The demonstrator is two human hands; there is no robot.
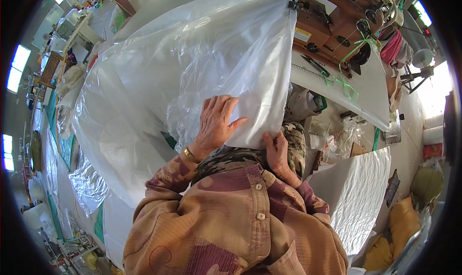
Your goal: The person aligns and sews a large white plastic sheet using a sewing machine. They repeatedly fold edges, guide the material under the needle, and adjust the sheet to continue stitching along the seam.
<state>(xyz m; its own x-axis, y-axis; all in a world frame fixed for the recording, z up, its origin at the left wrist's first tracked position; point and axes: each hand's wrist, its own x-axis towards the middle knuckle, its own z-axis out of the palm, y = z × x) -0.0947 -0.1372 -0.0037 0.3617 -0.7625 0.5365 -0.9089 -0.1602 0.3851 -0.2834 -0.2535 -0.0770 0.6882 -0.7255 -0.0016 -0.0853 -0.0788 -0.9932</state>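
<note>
A large white woven plastic sheet (262, 77) with a crinkled clear film (192, 58) over it spreads from my lap across the work surface. Its right edge runs up to the sewing foot of a brown sewing machine (332, 17). My left hand (216, 121) lies on the film and sheet, palm down, thumb held away from the fingers. Close to my body, my right hand (277, 154) pinches the near right corner of the sheet between thumb and fingers. The fingertips behind that edge are partly hidden.
Right of the machine hangs a green thread (355, 48); a dark slim tool (315, 65) and a ruler scale (313, 74) are on the white table (365, 99). Another white sheet (358, 193) drapes at my right. Yellow cloth (404, 222) is piled at lower right.
</note>
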